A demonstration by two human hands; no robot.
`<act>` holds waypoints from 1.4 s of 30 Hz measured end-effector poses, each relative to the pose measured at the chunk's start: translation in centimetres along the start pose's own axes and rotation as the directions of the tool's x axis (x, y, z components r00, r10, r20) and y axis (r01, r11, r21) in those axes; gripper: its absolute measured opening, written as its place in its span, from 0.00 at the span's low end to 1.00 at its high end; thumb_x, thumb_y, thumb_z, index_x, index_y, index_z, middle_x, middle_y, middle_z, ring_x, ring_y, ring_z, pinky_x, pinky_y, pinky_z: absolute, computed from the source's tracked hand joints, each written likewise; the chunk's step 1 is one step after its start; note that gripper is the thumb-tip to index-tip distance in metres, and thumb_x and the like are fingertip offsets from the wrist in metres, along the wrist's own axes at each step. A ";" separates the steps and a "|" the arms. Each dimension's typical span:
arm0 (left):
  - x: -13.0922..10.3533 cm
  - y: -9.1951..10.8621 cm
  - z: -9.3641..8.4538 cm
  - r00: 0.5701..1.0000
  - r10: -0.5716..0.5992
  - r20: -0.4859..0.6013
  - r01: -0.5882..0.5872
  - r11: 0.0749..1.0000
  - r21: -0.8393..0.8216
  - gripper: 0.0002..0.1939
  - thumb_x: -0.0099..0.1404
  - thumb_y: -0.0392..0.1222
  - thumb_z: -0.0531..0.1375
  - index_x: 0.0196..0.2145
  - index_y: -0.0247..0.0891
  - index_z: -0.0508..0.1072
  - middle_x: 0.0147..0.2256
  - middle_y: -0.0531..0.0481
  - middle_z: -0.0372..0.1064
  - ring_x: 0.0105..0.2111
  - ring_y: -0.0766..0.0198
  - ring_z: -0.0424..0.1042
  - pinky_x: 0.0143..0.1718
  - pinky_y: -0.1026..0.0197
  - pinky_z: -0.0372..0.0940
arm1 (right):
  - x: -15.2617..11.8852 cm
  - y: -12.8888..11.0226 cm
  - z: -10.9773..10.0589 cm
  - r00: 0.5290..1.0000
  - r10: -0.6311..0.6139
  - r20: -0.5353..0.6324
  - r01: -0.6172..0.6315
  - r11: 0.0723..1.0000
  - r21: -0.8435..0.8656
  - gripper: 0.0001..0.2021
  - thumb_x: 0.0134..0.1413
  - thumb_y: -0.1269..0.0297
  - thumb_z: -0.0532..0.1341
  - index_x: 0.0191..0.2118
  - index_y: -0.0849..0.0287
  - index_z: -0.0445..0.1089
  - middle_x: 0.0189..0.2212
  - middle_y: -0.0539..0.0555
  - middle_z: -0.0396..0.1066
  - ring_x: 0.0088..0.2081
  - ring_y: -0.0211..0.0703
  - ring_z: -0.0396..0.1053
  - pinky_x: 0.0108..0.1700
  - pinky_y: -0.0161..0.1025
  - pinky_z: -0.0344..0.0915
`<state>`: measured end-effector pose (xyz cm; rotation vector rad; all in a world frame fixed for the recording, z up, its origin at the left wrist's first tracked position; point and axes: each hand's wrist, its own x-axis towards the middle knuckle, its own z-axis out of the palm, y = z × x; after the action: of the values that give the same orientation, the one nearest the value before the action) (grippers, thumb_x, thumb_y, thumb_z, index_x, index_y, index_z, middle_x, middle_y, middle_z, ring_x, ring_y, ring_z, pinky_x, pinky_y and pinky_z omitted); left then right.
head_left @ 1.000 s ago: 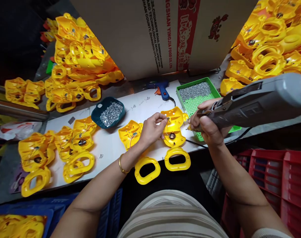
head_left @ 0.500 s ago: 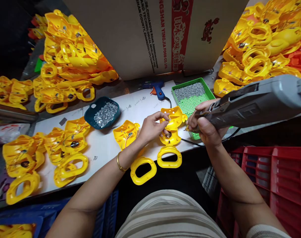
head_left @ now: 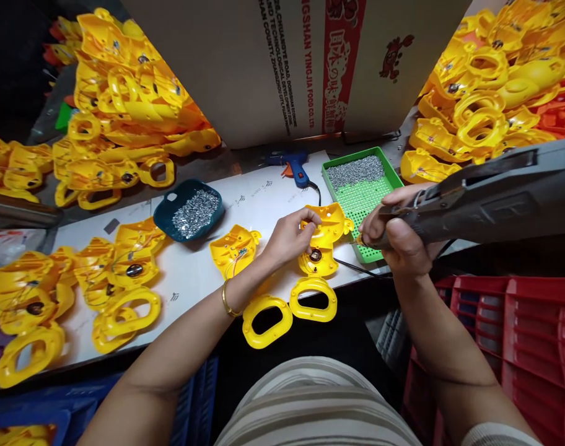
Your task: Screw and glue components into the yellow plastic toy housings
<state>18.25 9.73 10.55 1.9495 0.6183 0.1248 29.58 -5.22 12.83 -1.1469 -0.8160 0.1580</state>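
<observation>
My right hand (head_left: 406, 244) is wrapped round a grey electric screwdriver (head_left: 491, 201), whose tip end points left toward the workpiece. Under my left hand (head_left: 289, 236) lies a yellow plastic toy shell (head_left: 332, 230) with a round metal speaker-like disc inside. The fingers of that hand are curled in a pinch over the shell; whatever is between them is too small to make out. A yellow ring handle (head_left: 313, 300) extends from the shell over the table's front edge. Just left lies another open shell half (head_left: 236, 248) with a small circuit board and wires, beside a second ring handle (head_left: 267, 322).
A dark teal tray (head_left: 164, 217) and a green perforated basket (head_left: 380, 192) hold small metal screws. Behind them lies a blue glue gun (head_left: 297, 170). More shells (head_left: 136, 254) sit at left, with heaps at both sides. A cardboard box (head_left: 292, 68) stands behind; red crates (head_left: 533, 347) are at right.
My right hand and the screwdriver have shifted slightly right, away from the shell. The shell's ring handle has swung a little left, and my left hand stays over the shell.
</observation>
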 end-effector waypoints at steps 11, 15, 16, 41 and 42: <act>0.4 -1.2 1.2 0.940 0.325 -0.107 -0.225 0.823 0.521 0.04 0.62 0.33 0.55 0.33 0.39 0.69 0.35 0.50 0.74 0.36 0.61 0.73 0.37 0.62 0.64 | 2.1 0.1 -3.3 0.940 -0.150 -0.305 0.119 0.986 -0.118 0.10 0.51 0.56 0.63 0.32 0.56 0.67 0.16 0.43 0.60 0.16 0.34 0.61 0.25 0.38 0.65; 0.4 -1.4 1.0 0.926 0.343 -0.158 -0.212 0.820 0.532 0.06 0.63 0.37 0.57 0.39 0.39 0.70 0.36 0.50 0.76 0.32 0.62 0.75 0.34 0.64 0.65 | 2.3 1.0 -5.0 0.922 -0.181 -0.343 0.129 0.977 -0.168 0.09 0.51 0.57 0.64 0.33 0.57 0.68 0.16 0.43 0.62 0.16 0.35 0.61 0.23 0.38 0.65; 0.4 -1.5 1.0 0.922 0.345 -0.175 -0.205 0.820 0.535 0.07 0.63 0.38 0.57 0.40 0.39 0.71 0.36 0.50 0.77 0.30 0.63 0.75 0.33 0.64 0.65 | 2.4 1.2 -5.2 0.919 -0.174 -0.355 0.117 0.977 -0.177 0.10 0.51 0.56 0.64 0.34 0.57 0.68 0.16 0.43 0.62 0.15 0.35 0.61 0.22 0.38 0.65; -0.7 -1.7 -0.7 0.886 0.455 -0.092 -0.230 0.603 0.764 0.12 0.68 0.48 0.56 0.42 0.51 0.78 0.41 0.49 0.71 0.24 0.68 0.64 0.20 0.66 0.49 | 3.9 4.9 -5.5 0.901 -0.204 -0.383 0.128 0.968 -0.215 0.12 0.52 0.51 0.63 0.36 0.52 0.67 0.20 0.44 0.63 0.15 0.35 0.60 0.21 0.39 0.65; -0.6 -1.8 -0.7 0.885 0.455 -0.096 -0.234 0.615 0.753 0.12 0.68 0.48 0.56 0.42 0.50 0.78 0.42 0.49 0.70 0.25 0.69 0.65 0.21 0.66 0.51 | 4.0 4.9 -5.4 0.900 -0.209 -0.384 0.136 0.968 -0.210 0.11 0.52 0.51 0.63 0.35 0.52 0.67 0.18 0.43 0.60 0.15 0.35 0.60 0.20 0.38 0.64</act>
<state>16.80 10.59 9.46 2.8720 0.4876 0.4734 37.25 -5.13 9.74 -1.2140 -0.5644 -0.3006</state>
